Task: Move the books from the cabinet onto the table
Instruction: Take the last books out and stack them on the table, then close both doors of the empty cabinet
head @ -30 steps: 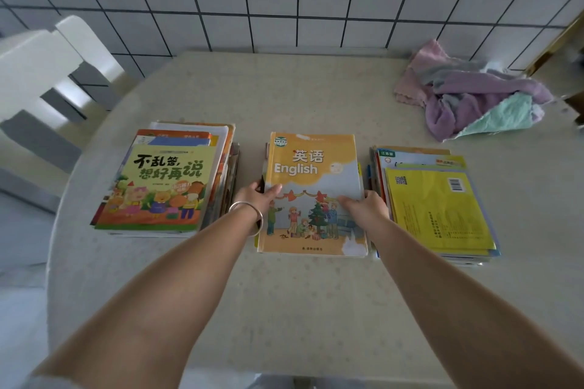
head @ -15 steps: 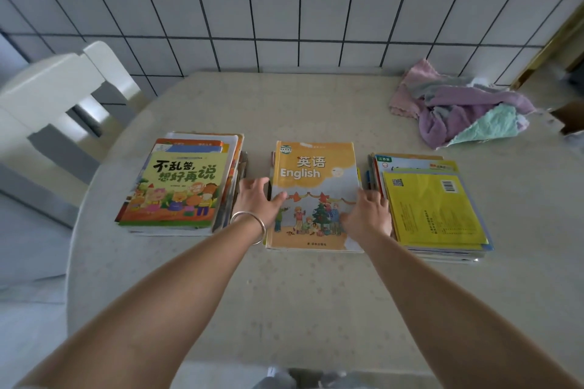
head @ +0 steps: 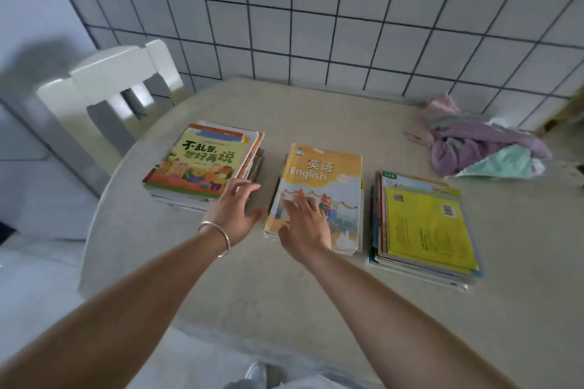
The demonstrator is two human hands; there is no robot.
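Both hands are hanging slack and empty, the left hand (head: 235,215) at nine o'clock of the English stack (head: 319,196), the right hand (head: 306,224) over it, so placing looks finished and another cabinet trip seems due.

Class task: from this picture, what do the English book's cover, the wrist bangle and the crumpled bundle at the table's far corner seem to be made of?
English book: glossy printed paper or card, judging by its thin flat cover.
Bangle: likely silver-coloured metal, being thin, rigid and shiny.
Bundle: soft cloth, purple and mint, lying in loose folds.

beige table (head: 316,294) | three book stacks (head: 319,199) in row | crumpled cloths (head: 480,148) far right
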